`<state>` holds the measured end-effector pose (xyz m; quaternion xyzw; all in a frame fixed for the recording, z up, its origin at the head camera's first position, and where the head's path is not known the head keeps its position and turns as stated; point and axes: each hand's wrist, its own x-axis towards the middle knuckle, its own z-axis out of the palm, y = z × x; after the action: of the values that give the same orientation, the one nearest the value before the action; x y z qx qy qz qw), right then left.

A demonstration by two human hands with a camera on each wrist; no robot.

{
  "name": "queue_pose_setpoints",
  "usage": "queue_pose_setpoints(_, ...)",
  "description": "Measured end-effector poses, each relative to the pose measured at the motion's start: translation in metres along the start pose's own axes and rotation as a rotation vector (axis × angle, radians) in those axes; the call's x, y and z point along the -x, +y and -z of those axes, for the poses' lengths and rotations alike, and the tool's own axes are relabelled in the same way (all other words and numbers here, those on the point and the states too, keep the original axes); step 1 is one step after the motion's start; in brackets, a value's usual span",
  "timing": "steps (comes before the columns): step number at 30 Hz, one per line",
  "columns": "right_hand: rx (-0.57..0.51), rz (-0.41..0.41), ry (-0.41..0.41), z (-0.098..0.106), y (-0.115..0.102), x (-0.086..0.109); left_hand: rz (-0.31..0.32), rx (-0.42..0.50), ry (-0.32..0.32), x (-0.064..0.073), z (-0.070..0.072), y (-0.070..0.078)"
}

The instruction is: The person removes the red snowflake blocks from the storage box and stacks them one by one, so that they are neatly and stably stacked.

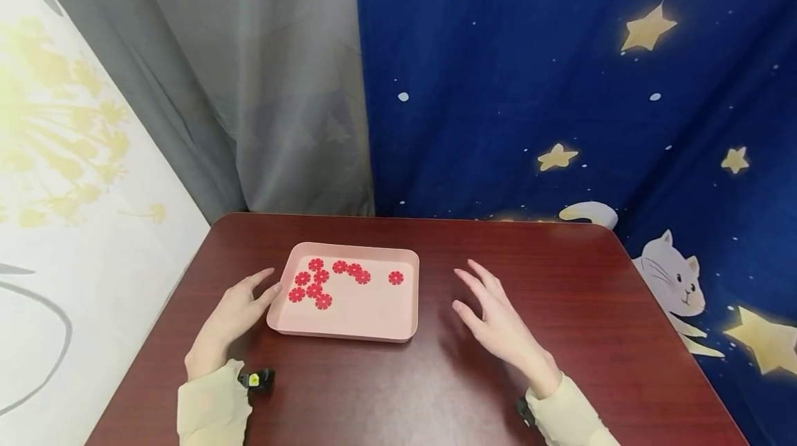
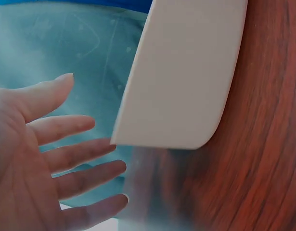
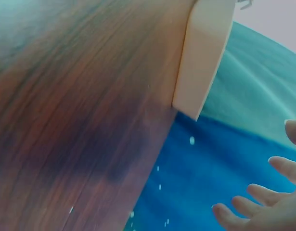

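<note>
Probably best to steady the pink tray (image 1: 367, 311), set on the table (image 1: 336, 391) between both hands, evenly from each end and keep it level, so as not to send the red flower-shaped discs (image 1: 314, 290) sliding: mostly bunched inside toward its left and far sides, bar a lone disc (image 1: 395, 278) nearer its right wall. As for the left hand (image 1: 235, 311): fingers loosely spread at the tray's left edge, can't tell if actually touching. Right hand (image 1: 501, 325): also spread, holding nothing, off to the tray's right, not touching it.
</note>
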<state>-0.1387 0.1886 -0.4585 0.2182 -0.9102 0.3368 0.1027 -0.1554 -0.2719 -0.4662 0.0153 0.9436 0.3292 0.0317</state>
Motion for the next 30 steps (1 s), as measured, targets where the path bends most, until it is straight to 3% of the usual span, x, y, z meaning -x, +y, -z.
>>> queue_pose_setpoints(8,-0.073,0.104,-0.050,-0.023,-0.005,-0.026,-0.002,0.228,0.045,-0.024,-0.015,-0.018)
queue_pose_setpoints(14,-0.115,0.187,-0.053,-0.050,-0.009,-0.051,0.018,0.318,0.060,-0.033,-0.019,-0.030)
queue_pose_setpoints(18,-0.162,0.217,-0.063,-0.069,-0.013,-0.070,0.020,0.298,0.061,-0.033,-0.020,-0.030)
queue_pose_setpoints(22,-0.294,0.122,-0.137,-0.085,-0.020,-0.089,0.020,0.260,0.071,-0.030,-0.022,-0.028)
queue_pose_setpoints(30,-0.577,-0.198,-0.276,-0.103,-0.032,-0.125,0.042,0.246,0.105,-0.031,-0.027,-0.026)
